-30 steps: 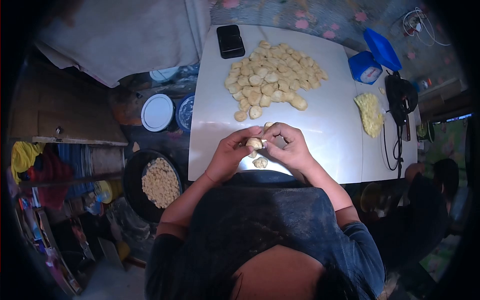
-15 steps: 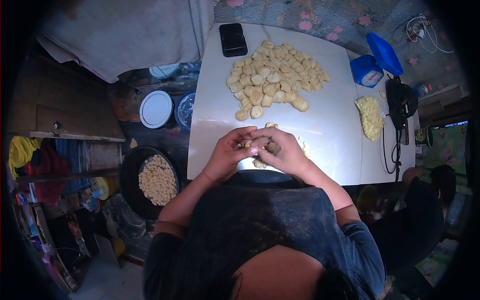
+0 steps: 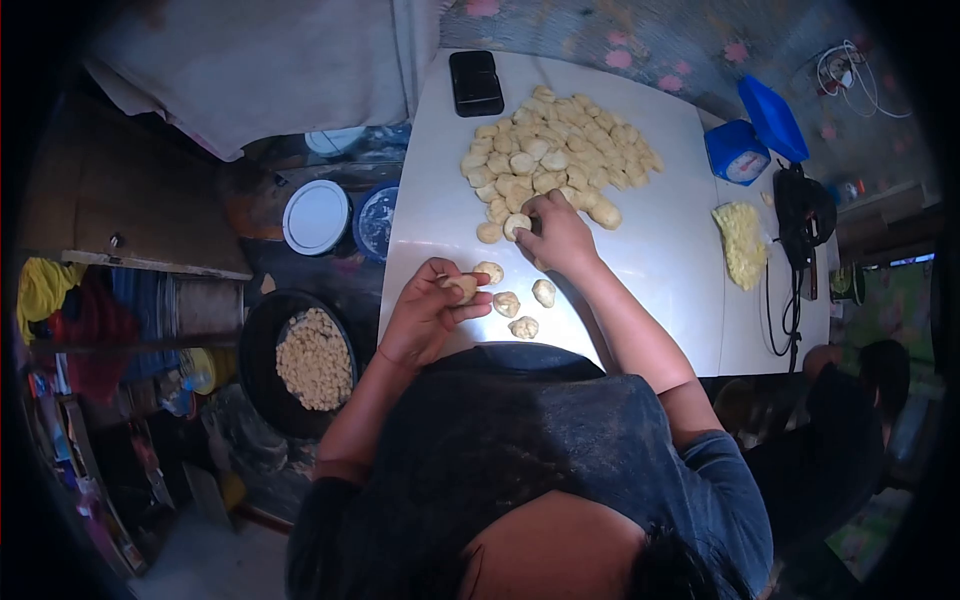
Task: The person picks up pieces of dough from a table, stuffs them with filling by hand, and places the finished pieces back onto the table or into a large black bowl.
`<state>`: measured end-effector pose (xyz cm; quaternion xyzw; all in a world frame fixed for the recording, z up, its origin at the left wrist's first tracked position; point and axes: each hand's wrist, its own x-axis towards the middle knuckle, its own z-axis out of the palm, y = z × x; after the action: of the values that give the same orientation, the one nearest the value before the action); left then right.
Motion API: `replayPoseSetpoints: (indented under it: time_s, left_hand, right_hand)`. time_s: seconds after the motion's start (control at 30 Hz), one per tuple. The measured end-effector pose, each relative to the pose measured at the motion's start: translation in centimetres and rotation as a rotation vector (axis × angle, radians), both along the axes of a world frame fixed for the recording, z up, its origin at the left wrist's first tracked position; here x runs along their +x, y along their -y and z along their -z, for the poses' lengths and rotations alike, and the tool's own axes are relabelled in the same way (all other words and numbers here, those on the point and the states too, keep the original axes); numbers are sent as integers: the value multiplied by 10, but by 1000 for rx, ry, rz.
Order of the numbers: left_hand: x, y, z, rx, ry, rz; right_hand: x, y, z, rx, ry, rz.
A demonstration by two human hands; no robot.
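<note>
My left hand (image 3: 420,315) is closed around a dough ball (image 3: 460,288) near the table's front left. Farther forward, my right hand (image 3: 560,240) pinches a round dough piece (image 3: 517,225) between thumb and fingers at the near edge of a big heap of dough pieces (image 3: 565,140). Several shaped dough balls lie on the white table between my hands and my body, among them one beside my left fingertips (image 3: 489,271) and a lumpy one close to the front edge (image 3: 523,327). Part of another piece shows beneath my right wrist.
A black phone-like case (image 3: 476,83) lies at the table's back left. At the right are a blue scale (image 3: 737,152), a bag of yellow bits (image 3: 740,245) and a black corded device (image 3: 800,215). A dark basin (image 3: 262,370) holding pale lumps stands lower left. Another person sits at right.
My hands, together half a second ago, are now apart. My right hand has moved forward to the heap and gripped a dough piece. My left hand has shifted left, uncovering the shaped balls.
</note>
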<state>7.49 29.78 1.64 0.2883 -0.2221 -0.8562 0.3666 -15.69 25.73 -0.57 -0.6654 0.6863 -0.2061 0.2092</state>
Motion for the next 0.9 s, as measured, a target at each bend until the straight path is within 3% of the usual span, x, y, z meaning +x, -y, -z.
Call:
replayPoseSetpoints:
  time_s: [0.2, 0.27, 0.33, 0.37, 0.43, 0.6, 0.67, 0.9]
  left_hand:
    - [18, -4, 17, -117, 25, -74]
    - [18, -4, 18, -66, 61, -205]
    - [19, -2, 13, -50, -33, -244]
    - [20, -1, 10, -31, -127, -275]
    - [17, 0, 4, -77, -55, -318]
    - [23, 4, -1, -123, 49, -236]
    - [27, 6, 9, -91, -15, -67]
    - [16, 5, 13, -62, -92, -167]
  right_hand:
    - [-2, 2, 4, -144, -136, -224]
    - [0, -1, 0, -140, -127, -286]
    - [2, -8, -9, 85, 356, -73]
    - [0, -10, -6, 85, 355, -79]
    - [-8, -15, 6, -44, 693, -3]
    - [-33, -33, -5, 14, 972, 104]
    - [-42, -40, -13, -26, 1259, 87]
    - [-51, -63, -41, -51, 1543, 151]
